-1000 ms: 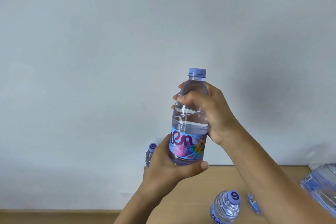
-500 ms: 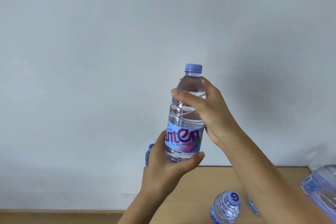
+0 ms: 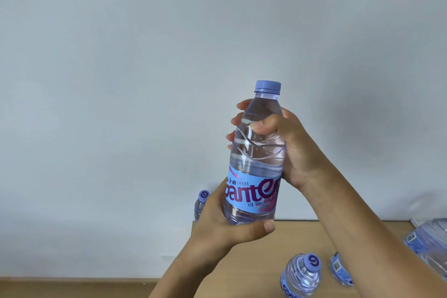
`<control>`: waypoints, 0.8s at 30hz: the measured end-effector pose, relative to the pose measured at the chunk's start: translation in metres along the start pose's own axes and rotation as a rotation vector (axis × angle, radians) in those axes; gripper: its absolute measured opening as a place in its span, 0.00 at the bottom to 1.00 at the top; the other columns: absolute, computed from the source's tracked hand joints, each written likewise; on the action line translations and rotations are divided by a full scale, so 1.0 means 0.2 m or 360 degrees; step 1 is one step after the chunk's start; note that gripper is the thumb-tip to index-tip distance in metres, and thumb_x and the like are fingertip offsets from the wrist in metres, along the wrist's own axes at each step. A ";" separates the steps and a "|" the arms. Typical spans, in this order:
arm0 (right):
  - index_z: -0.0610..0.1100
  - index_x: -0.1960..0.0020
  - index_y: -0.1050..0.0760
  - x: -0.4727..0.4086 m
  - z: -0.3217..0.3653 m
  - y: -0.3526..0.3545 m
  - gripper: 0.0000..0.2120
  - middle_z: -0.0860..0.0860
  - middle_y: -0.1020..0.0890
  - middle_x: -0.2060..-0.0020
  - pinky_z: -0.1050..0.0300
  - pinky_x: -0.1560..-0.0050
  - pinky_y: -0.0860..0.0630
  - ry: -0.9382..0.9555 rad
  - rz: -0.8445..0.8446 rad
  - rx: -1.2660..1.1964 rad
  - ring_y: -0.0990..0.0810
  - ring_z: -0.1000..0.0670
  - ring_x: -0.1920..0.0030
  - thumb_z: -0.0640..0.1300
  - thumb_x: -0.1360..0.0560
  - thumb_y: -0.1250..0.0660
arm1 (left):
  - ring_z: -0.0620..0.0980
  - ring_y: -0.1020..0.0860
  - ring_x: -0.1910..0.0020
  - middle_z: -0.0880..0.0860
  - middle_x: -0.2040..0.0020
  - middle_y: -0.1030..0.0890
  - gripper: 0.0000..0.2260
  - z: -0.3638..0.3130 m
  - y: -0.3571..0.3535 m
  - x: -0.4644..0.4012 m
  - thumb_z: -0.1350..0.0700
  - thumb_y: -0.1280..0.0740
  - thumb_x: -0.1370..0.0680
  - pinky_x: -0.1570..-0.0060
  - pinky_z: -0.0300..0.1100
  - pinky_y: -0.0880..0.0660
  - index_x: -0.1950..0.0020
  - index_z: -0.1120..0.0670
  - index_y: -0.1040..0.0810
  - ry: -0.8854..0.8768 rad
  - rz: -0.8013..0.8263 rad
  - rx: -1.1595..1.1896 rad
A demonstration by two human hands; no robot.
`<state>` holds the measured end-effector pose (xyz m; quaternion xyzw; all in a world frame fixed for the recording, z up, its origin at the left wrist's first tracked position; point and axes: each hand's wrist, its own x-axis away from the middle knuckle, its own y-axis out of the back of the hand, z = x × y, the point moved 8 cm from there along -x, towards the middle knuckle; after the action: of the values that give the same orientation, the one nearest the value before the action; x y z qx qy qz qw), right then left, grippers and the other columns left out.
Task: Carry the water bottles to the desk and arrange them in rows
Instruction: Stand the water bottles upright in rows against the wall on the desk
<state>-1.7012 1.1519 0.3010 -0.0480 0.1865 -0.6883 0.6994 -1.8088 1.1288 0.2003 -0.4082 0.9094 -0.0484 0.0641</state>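
1. Gripping from both ends, two bare hands hold one water bottle (image 3: 256, 159) upright in the air above the desk (image 3: 278, 249), against a plain pale wall (image 3: 121, 80).
2. The right hand (image 3: 290, 150) wraps the clear upper body just below the lilac cap (image 3: 268, 86); its thumb lies across the near side and its fingertips (image 3: 238, 120) show past the far left side.
3. The left hand (image 3: 225, 225) cups the base, its thumb pressed under the blue label (image 3: 251, 193).
4. On the wooden desk below, a second bottle (image 3: 301, 276) stands near the bottom edge of the view.
5. Another bottle (image 3: 200, 203) stands at the desk's far left corner, partly hidden by the left hand.
6. A larger clear container (image 3: 428, 242) shows at the right edge, with a further labelled bottle (image 3: 338, 271) between it and the second bottle.
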 end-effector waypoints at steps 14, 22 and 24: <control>0.48 0.59 0.21 0.03 0.02 0.03 0.08 0.48 0.18 0.60 0.56 0.59 0.19 0.0181 -0.0380 0.0352 0.17 0.49 0.60 0.40 0.36 0.26 | 0.46 0.16 0.52 0.45 0.50 0.16 0.32 -0.02 0.06 0.04 0.45 0.18 0.42 0.55 0.39 0.19 0.41 0.44 0.25 -0.0119 -0.0379 -0.0405; 0.47 0.58 0.21 0.01 0.03 0.03 0.09 0.45 0.18 0.60 0.53 0.55 0.19 0.0132 -0.0239 0.0207 0.17 0.45 0.57 0.38 0.36 0.30 | 0.50 0.16 0.53 0.52 0.51 0.15 0.30 -0.02 0.04 0.00 0.52 0.18 0.41 0.56 0.39 0.21 0.42 0.51 0.22 0.0002 -0.0119 -0.0179; 0.47 0.57 0.20 0.01 0.02 0.03 0.09 0.46 0.18 0.59 0.53 0.54 0.19 0.0118 -0.0194 0.0190 0.17 0.45 0.56 0.37 0.36 0.29 | 0.49 0.16 0.54 0.52 0.52 0.15 0.28 -0.01 0.04 0.00 0.53 0.19 0.41 0.57 0.38 0.21 0.43 0.52 0.22 0.0021 -0.0083 -0.0141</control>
<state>-1.6942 1.1498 0.3034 0.0080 0.1675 -0.7407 0.6506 -1.8147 1.1352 0.2011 -0.4339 0.9001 -0.0123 0.0387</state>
